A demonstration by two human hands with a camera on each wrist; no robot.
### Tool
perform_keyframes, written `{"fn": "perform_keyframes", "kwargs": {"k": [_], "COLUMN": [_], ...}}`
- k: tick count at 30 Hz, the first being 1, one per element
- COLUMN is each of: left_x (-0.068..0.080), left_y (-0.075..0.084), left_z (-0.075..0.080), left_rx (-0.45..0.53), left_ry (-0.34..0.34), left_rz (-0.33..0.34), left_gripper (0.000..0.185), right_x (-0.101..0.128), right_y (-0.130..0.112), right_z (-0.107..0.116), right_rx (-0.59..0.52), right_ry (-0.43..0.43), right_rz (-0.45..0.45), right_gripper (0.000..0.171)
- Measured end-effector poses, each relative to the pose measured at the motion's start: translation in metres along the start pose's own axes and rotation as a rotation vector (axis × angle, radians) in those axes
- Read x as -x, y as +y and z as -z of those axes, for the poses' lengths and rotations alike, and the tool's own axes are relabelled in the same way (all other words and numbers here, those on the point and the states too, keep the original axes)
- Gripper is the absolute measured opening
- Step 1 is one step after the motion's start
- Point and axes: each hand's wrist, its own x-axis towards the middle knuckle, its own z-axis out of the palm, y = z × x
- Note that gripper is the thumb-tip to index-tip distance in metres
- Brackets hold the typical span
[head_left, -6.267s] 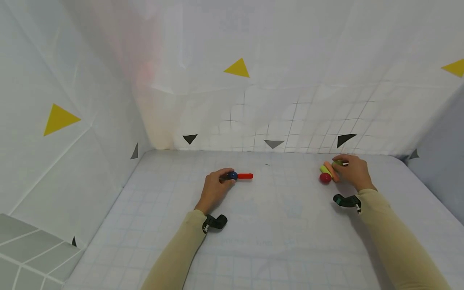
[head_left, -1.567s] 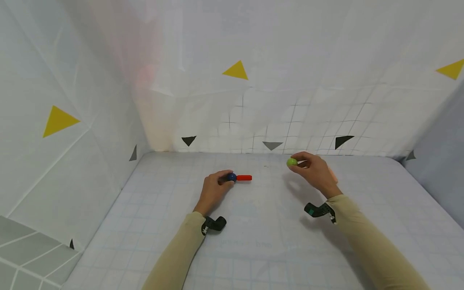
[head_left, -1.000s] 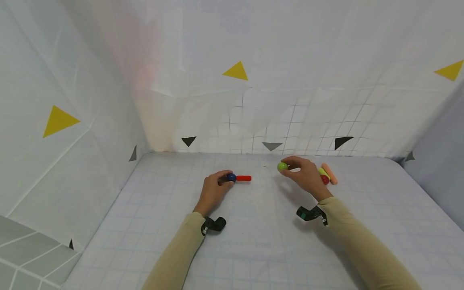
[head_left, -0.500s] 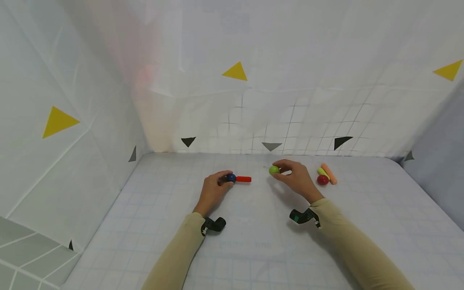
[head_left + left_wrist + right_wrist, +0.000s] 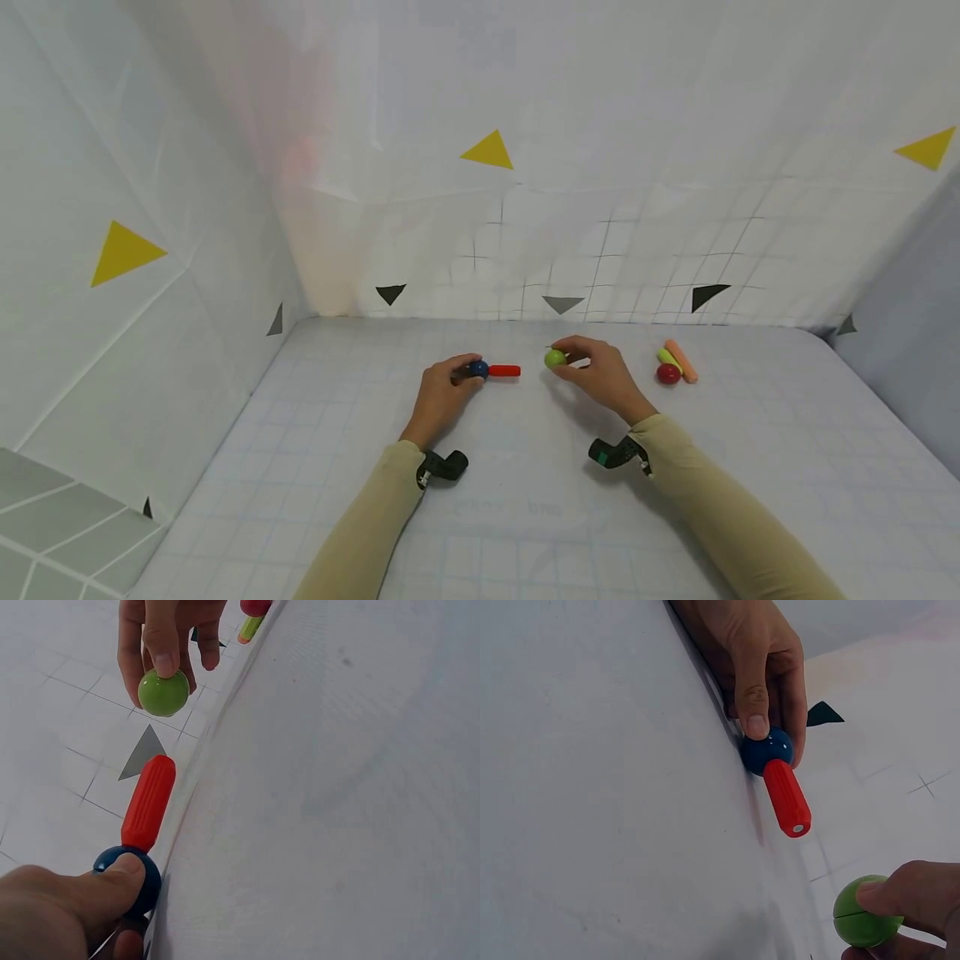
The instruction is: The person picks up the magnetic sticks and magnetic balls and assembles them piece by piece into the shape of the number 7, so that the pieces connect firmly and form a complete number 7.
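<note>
Pinching blue ball [image 5: 479, 368] in left hand [image 5: 438, 398], between thumb and fingers, with red stick [image 5: 505, 371] butted against it at 3 o'clock. Gripping green ball [image 5: 555, 358] in right hand [image 5: 603, 379], at about 3 o'clock from red stick's free end, near but apart. Farther out at 3 o'clock on white bench [image 5: 510, 533]: red ball [image 5: 668, 374], yellow-green stick [image 5: 667, 357] and orange stick [image 5: 681, 361], bunched together. Wearing tan sleeves [image 5: 360, 533].

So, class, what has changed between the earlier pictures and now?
The right hand has carried the glossy green ball leftward, away from the rounded red piece and toward the ridged red stick. That stick, the red piece and the left hand pinching the glossy blue ball stayed put.
</note>
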Motion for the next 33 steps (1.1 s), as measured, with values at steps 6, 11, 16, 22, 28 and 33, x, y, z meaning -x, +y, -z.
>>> {"fn": "perform_keyframes", "kwargs": {"k": [6,11,16,22,28,33], "left_x": [0.000,-0.001,-0.002,-0.002,-0.001,0.000], "left_y": [-0.001,-0.001,-0.002,-0.001,0.000,0.001], "left_z": [0.000,0.000,0.000,0.000,0.000,0.000], "left_rx": [-0.012,-0.009,-0.009,-0.010,-0.013,-0.009], "left_ry": [0.002,0.002,0.003,0.001,-0.002,-0.003], "left_rz": [0.000,-0.004,-0.020,-0.013,0.003,0.000], "left_gripper": [0.039,0.040,0.040,0.039,0.039,0.039], "right_x": [-0.001,-0.002,-0.003,-0.003,-0.003,-0.003], "right_y": [0.000,-0.002,-0.003,-0.003,-0.003,-0.005], "right_z": [-0.008,-0.012,-0.015,-0.018,-0.021,-0.022], "right_rx": [0.001,0.011,0.017,0.010,0.010,-0.001], "right_ry": [-0.009,-0.010,-0.019,-0.031,-0.062,-0.095], "right_rz": [-0.003,0.009,0.015,0.029,0.031,0.064], "right_gripper": [0.036,0.035,0.034,0.033,0.031,0.029]}}
